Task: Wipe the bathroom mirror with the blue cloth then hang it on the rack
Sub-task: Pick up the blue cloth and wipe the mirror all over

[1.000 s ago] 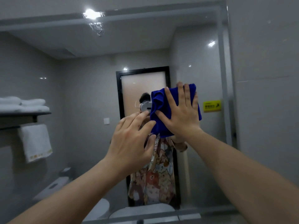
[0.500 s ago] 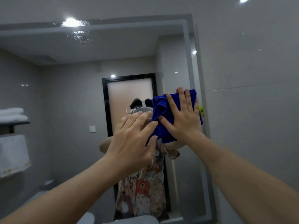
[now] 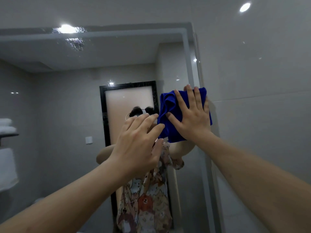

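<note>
Flat against the glossy mirror [image 3: 70, 101], near its right edge, the right hand [image 3: 193, 118] presses a crumpled blue microfibre cloth [image 3: 170, 111], fingers spread wide apart. Beside it, the left hand [image 3: 138, 145] hovers empty, its fingers loosely together, touching the cloth's edge.

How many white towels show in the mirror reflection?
3: two folded towels stacked on the shelf at the left edge, one hanging towel below them. More may lie past the frame edge.

Grey tiled wall [image 3: 260, 68] at right; ceiling light [image 3: 245, 7] glowing top right.
</note>
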Tool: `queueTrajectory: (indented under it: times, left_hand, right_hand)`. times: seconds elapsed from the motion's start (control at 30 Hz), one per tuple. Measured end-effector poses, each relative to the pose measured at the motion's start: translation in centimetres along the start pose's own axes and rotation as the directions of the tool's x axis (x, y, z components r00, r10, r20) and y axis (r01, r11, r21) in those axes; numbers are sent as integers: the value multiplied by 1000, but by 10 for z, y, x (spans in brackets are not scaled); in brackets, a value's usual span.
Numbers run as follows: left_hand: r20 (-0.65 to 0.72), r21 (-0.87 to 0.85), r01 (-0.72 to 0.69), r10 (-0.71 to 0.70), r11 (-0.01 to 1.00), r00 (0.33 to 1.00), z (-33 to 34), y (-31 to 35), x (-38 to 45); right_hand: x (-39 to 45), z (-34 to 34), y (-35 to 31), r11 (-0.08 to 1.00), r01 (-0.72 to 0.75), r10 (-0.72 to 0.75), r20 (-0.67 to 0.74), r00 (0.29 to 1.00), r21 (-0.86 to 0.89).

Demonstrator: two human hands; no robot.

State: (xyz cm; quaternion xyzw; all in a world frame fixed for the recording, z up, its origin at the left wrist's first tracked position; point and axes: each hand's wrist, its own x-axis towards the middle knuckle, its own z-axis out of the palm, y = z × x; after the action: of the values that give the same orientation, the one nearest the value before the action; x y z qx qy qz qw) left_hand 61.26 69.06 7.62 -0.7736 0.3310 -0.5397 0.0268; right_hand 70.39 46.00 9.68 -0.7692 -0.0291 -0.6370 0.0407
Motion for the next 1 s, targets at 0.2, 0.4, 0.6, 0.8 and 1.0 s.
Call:
queueTrajectory:
  times: [0.2, 0.4, 0.6, 0.8, 1.0]
  left_hand:
    - [-41, -24, 69, -70, 997, 997, -8, -16, 4]
    - [-32, 50, 98, -97, 994, 995, -23, -42, -2]
    - [-71, 73, 138, -133, 988, 989, -30, -72, -12]
    - [-88, 85, 151, -144, 985, 986, -32, -100, -35]
    - [-134, 140, 163, -144, 977, 980, -43, -153, -68]
  right_hand:
    - [35, -5, -5, 999, -28, 28, 25, 999, -16]
    - [43, -4, -19, 998, -50, 50, -17, 999, -31]
    - [49, -1, -54, 998, -4, 3, -6, 1000, -63]
    - [60, 6, -119, 998, 40, -40, -12, 999, -53]
    - [66, 16, -197, 993, 113, -114, -15, 993, -33]
